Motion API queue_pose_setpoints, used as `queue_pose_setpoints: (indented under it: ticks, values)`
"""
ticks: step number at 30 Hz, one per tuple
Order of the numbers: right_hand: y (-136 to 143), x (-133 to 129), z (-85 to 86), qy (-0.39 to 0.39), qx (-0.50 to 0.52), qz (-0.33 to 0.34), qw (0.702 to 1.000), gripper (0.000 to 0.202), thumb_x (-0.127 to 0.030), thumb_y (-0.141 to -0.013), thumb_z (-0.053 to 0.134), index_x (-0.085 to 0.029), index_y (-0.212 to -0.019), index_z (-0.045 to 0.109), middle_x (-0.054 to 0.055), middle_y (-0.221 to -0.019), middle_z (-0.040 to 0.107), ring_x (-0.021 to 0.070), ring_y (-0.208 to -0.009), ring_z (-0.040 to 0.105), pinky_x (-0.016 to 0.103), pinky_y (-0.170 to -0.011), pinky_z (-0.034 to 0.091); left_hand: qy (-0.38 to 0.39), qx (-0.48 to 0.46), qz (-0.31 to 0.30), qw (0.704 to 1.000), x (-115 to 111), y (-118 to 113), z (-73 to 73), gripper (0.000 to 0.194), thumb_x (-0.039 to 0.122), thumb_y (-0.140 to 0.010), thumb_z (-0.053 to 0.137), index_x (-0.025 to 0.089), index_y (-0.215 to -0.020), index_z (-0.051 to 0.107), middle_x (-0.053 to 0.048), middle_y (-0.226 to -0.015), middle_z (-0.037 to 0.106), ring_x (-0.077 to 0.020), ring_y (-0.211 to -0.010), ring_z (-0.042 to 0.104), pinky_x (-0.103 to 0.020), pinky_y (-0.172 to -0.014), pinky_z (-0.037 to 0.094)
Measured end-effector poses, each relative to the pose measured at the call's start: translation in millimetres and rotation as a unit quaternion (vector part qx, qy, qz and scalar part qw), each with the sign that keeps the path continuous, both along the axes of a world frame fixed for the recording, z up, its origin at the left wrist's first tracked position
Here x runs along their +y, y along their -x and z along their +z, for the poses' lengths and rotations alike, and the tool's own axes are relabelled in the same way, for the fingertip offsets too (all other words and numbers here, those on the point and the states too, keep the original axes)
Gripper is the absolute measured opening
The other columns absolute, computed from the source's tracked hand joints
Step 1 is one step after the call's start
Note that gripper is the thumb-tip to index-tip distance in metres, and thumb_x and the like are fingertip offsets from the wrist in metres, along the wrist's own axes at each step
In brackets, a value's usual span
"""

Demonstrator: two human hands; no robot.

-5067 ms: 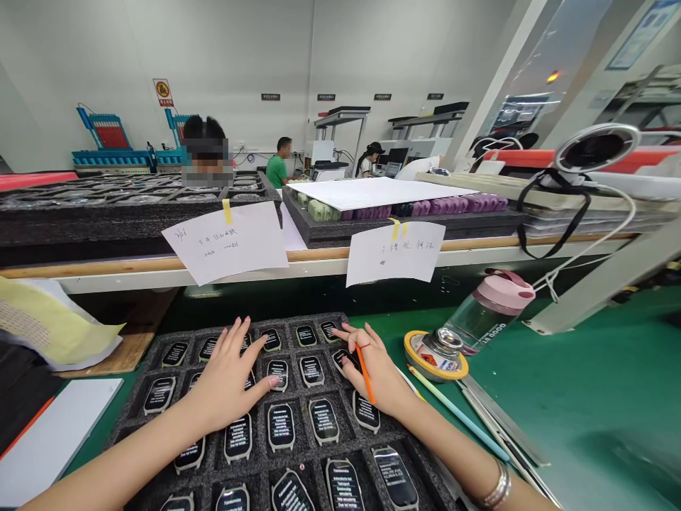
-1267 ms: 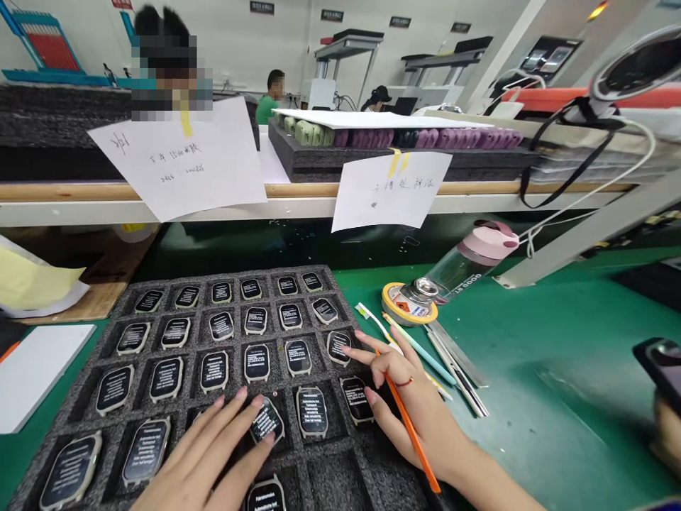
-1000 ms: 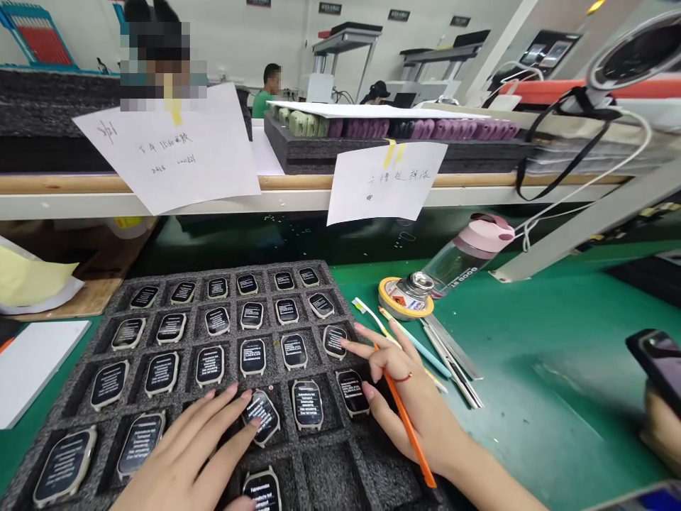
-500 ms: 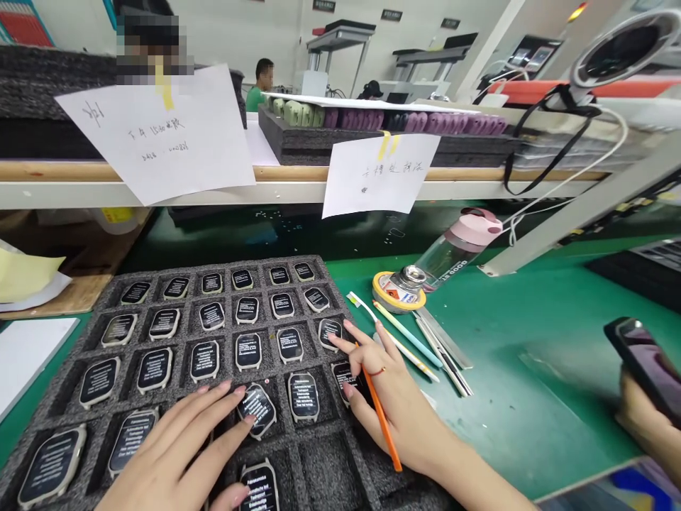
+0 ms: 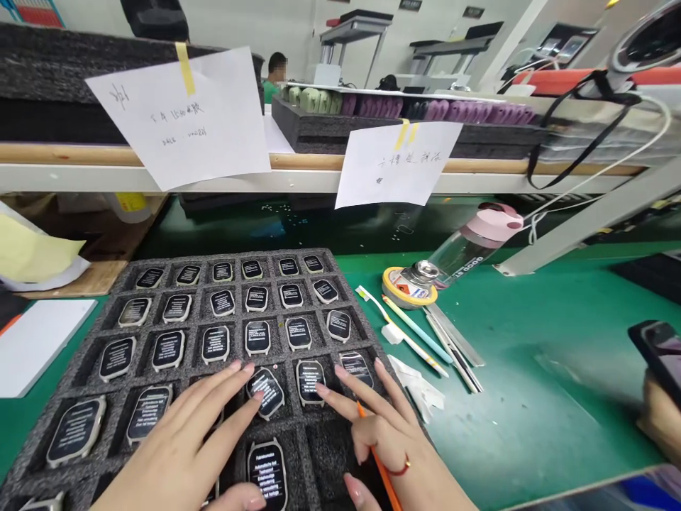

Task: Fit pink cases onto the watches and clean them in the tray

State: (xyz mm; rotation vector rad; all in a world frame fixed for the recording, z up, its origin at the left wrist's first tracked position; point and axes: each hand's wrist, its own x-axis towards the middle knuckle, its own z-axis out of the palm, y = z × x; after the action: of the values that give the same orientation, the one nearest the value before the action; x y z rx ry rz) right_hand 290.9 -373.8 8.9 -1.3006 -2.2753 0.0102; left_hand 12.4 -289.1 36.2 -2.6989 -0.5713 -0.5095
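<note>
A dark foam tray (image 5: 340, 266) holds several smartwatches without straps, their screens lit with white text, one per compartment. My left hand (image 5: 186, 433) lies over the tray with fingers stretched out. Its index fingertip rests on a slightly turned smartwatch (image 5: 266, 392); its thumb is beside another smartwatch (image 5: 267, 474) in the nearer row. In my right hand (image 5: 394, 443) a thin orange stick (image 5: 384, 479) is tucked between the fingers, its kind unclear. One fingertip of that hand touches the screen of a smartwatch (image 5: 309, 382), while other fingers are over the smartwatch (image 5: 356, 370) at the tray's right edge.
Right of the tray lie a toothbrush (image 5: 372, 301), a crumpled tissue (image 5: 420, 387), metal strips (image 5: 455, 341), a round yellow-rimmed tin (image 5: 407, 287) and a pink-lidded bottle (image 5: 468, 241). Another person's hand (image 5: 660, 411) holds a phone (image 5: 657, 365) at far right. A shelf edge (image 5: 303, 181) crosses behind.
My right hand has moved from the right-column smartwatch to one nearer and further left, keeping the orange stick. My left hand stays on the same smartwatch. The whole view has shifted slightly.
</note>
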Motion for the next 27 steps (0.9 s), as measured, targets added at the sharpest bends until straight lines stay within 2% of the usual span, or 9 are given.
queue_pose_setpoints:
  ticks: [4,11,17,21,24,27]
  values:
    - [7.0,3.1,3.2,0.012,-0.044,0.015,0.999,0.031,-0.014,-0.067,0.051,-0.025,-0.092,0.035,0.01,-0.129,0.07,0.0264,-0.143,0.044,0.044,-0.126,0.0,0.017,0.028,-0.012,0.999,-4.4,0.8,-0.7,0.063,0.062,-0.094,0.044,0.019,-0.138,0.059,-0.017,-0.141,0.062,-0.0282,-0.128,0.06,-0.036,-0.085,0.062]
    - [6.2,-0.9,5.2,-0.001,-0.036,0.012,0.999,0.024,-0.015,-0.075,0.052,-0.025,-0.093,0.039,0.011,-0.126,0.071,0.0256,-0.144,0.043,0.045,-0.126,0.006,0.077,0.05,0.017,0.996,-11.7,-1.6,-14.6,0.075,0.066,-0.092,0.046,0.019,-0.15,0.044,-0.022,-0.158,0.038,-0.0348,-0.146,0.037,-0.048,-0.094,0.058]
    - [-1.7,-10.8,-8.6,-0.045,0.056,-0.042,0.997,0.022,-0.012,-0.08,0.051,-0.025,-0.089,0.036,0.013,-0.127,0.07,0.0242,-0.145,0.039,0.05,-0.125,0.012,0.104,0.04,0.05,0.993,-14.3,-0.1,-11.7,0.072,0.062,-0.094,0.044,0.018,-0.152,0.04,-0.017,-0.164,0.03,-0.0335,-0.15,0.027,-0.051,-0.102,0.052]
    - [-9.2,-17.9,-24.3,-0.047,0.093,-0.104,0.989,0.023,-0.011,-0.083,0.053,-0.024,-0.088,0.035,0.015,-0.129,0.068,0.0255,-0.144,0.04,0.053,-0.123,0.014,0.134,0.022,0.098,0.986,-22.3,-0.5,-10.6,0.063,0.057,-0.098,0.041,0.022,-0.15,0.042,-0.01,-0.166,0.028,-0.0311,-0.151,0.026,-0.05,-0.11,0.045]
    - [-13.0,-21.3,-30.8,-0.047,0.107,-0.125,0.985,0.022,-0.011,-0.085,0.053,-0.024,-0.089,0.035,0.016,-0.129,0.068,0.0254,-0.145,0.038,0.054,-0.122,0.015,0.133,0.015,0.092,0.987,-24.5,-1.6,-11.1,0.059,0.056,-0.097,0.043,0.023,-0.147,0.047,-0.008,-0.165,0.03,-0.0299,-0.15,0.028,-0.048,-0.112,0.043]
    - [-13.5,-22.4,-31.3,-0.034,0.107,-0.135,0.985,0.021,-0.011,-0.086,0.052,-0.024,-0.09,0.035,0.016,-0.129,0.068,0.0264,-0.145,0.039,0.056,-0.121,0.015,0.1,0.007,0.059,0.993,-21.1,-1.0,-9.4,0.055,0.055,-0.096,0.048,0.022,-0.14,0.056,-0.009,-0.159,0.041,-0.0295,-0.148,0.033,-0.046,-0.111,0.043]
